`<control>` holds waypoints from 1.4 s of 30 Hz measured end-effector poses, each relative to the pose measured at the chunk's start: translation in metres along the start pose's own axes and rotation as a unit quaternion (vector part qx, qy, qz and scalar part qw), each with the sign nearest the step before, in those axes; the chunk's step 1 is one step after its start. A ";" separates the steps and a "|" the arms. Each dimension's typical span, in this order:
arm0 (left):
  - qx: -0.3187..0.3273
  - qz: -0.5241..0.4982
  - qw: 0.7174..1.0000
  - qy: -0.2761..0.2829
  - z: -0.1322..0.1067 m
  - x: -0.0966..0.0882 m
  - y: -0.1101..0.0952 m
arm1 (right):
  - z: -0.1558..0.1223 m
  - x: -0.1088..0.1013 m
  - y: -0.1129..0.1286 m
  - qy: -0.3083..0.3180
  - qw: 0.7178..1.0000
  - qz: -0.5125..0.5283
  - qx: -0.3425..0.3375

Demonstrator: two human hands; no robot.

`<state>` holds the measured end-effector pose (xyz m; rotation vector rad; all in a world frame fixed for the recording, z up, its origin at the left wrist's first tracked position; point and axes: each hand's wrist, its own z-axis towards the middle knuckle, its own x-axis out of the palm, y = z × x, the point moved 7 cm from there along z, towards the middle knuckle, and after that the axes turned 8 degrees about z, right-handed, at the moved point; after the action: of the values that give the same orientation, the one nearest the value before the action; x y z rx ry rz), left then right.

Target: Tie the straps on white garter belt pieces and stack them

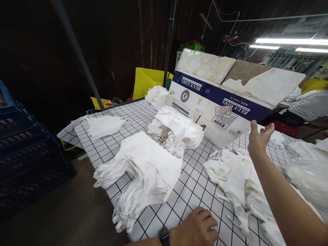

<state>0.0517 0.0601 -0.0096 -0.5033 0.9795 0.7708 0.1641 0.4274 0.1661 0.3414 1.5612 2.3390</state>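
My left hand, a dark watch on its wrist, rests palm down on the checked tablecloth. Its fingers are loosely bent, and nothing shows in them. Beside it lies a thick, neat stack of white fabric pieces with looped straps. My right hand is raised over the table's right side, palm turned up, fingers apart and holding nothing. The lower right corner of an upright cardboard beer box is just beyond it. Below my right forearm spreads a loose heap of white strapped pieces.
More white stacks lie against the box, and a flatter pile is near the table's far left edge. Blue crates stand at left. Metal poles rise behind. At right are a clear plastic bag and another person.
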 end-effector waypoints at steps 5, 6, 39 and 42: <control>-0.014 -0.033 0.999 -0.011 -0.002 -0.012 0.003 | -0.067 -0.048 0.022 -0.034 0.997 -0.016 -0.062; -0.013 -0.036 0.999 -0.017 -0.002 -0.014 0.003 | -0.086 -0.059 0.027 -0.027 0.997 -0.018 -0.071; -0.073 -0.094 0.990 0.078 0.040 -0.028 -0.024 | -0.495 -0.272 0.033 0.176 0.892 0.149 0.388; -0.103 -0.078 0.988 0.081 0.060 -0.016 -0.010 | -0.487 -0.281 0.031 0.188 0.902 0.077 0.380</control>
<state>0.0863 0.0898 0.0331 -0.8223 1.0027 0.7012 0.2440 -0.1058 0.0026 0.1791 2.7045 1.8557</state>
